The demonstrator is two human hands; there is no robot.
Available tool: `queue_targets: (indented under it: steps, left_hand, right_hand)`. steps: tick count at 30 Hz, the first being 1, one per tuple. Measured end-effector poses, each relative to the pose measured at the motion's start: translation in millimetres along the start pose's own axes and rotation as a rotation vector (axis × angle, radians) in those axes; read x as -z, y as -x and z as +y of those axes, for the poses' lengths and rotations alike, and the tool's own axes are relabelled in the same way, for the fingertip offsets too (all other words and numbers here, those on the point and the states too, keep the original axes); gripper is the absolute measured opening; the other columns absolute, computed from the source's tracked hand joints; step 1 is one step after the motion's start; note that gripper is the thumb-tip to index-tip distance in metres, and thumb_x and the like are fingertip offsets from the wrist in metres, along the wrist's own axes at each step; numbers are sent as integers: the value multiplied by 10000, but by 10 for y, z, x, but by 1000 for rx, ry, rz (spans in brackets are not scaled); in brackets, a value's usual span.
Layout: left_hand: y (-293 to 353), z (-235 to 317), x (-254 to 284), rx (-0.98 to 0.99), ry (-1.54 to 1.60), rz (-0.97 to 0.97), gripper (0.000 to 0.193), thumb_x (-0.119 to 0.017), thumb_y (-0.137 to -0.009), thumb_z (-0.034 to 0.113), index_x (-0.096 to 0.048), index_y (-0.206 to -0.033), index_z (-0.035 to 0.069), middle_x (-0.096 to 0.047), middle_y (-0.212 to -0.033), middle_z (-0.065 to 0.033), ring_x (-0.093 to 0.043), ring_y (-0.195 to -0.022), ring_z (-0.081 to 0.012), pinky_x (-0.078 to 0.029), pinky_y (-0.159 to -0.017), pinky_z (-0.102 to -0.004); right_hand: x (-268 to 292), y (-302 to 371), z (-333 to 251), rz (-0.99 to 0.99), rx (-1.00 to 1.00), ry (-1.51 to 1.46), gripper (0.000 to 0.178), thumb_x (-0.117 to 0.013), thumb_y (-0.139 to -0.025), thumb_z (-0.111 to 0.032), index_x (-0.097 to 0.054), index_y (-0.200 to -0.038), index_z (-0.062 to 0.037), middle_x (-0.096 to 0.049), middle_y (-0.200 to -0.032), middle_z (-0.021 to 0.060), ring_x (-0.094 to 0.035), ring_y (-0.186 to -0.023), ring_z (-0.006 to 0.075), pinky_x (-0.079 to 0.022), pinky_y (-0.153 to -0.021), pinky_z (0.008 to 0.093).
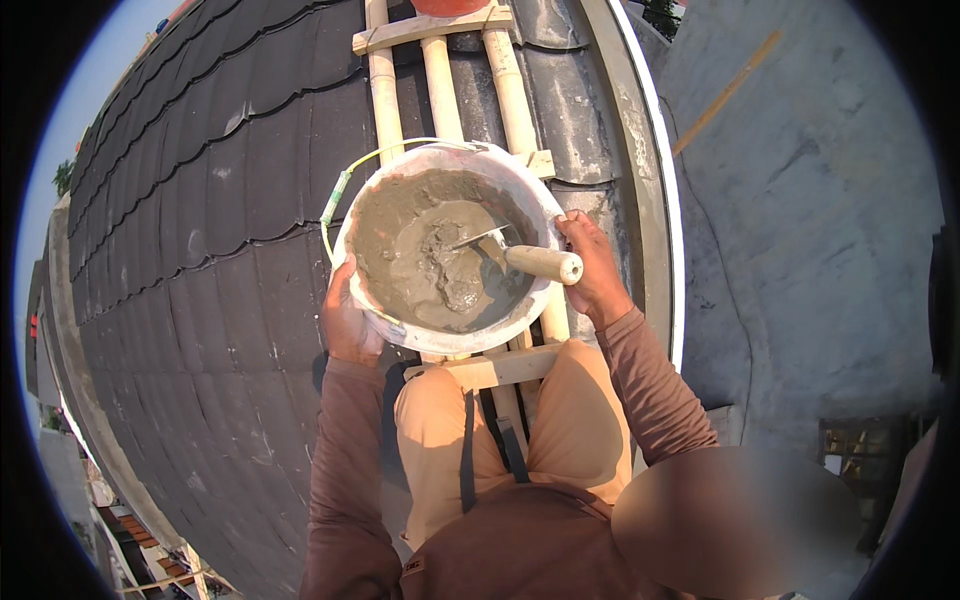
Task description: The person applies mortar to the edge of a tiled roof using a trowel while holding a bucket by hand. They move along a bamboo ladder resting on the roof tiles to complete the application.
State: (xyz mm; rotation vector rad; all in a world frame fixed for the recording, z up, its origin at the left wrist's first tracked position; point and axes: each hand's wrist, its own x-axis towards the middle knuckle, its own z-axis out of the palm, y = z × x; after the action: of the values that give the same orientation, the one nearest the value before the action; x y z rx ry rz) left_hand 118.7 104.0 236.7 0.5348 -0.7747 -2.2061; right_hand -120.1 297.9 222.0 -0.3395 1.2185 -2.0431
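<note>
White bucket (522,190) approx. centre, over wood ladder (488,370); I can't confirm if resting on it. Wet grey mortar (400,255) inside, trowel (535,261) in it, handle across R rim. L hand (351,318): fingers holding L rim. R hand (598,272): same, R rim, nr. trowel handle. Dk. roof tiles (210,240) to L.

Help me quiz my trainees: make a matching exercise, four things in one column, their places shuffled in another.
Things:
1. Trowel
2. Left hand
3. Bamboo ladder
4. Right hand

Places:
A. On the dark roof tiles
B. At the right side of the bucket
C. Inside the bucket's rim, partly over the wet mix
D. At the bucket's left side

Pairs: 1-C, 2-D, 3-A, 4-B
</note>
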Motion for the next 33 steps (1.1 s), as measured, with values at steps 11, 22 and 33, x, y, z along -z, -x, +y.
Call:
queue_targets:
  steps: [11, 22, 33]
  left_hand:
    - [835, -881, 347, 142, 88, 121, 438, -534, -998, 227, -501, -1376, 8, -580, -1310, -106, -563, -1204, -244, -449, -1030, -414]
    - [1144, -939, 166, 15, -110, 217, 496, -589, -978, 216, -472, -1404, -7, -569, -1319, -97, -542, -1212, -200, -422, -1041, -352]
    - [1173, -1243, 249, -99, -355, 191, 452, -565, -997, 184, -479, -1396, -11, -567, -1333, -98, -542, -1215, -191, -411, -1051, -340]
  right_hand:
    - [1006, 986, 323, 60, -263, 194, 215, -532, -1048, -304, -553, -970, -105, -605, -921, -13, -621, -802, 78, -546, -751, 277]
    - [432, 1219, -139, -76, 189, 1417, 527, -760, -837, -447, -695, -1076, 18, -662, -963, 151, -682, -850, 291, -559, -730, 366]
    - [382, 1049, -63, -397, 330, 2135, 236, -566, -865, -136, -663, -1000, 32, -634, -896, 194, -689, -767, 325, -565, -653, 412]
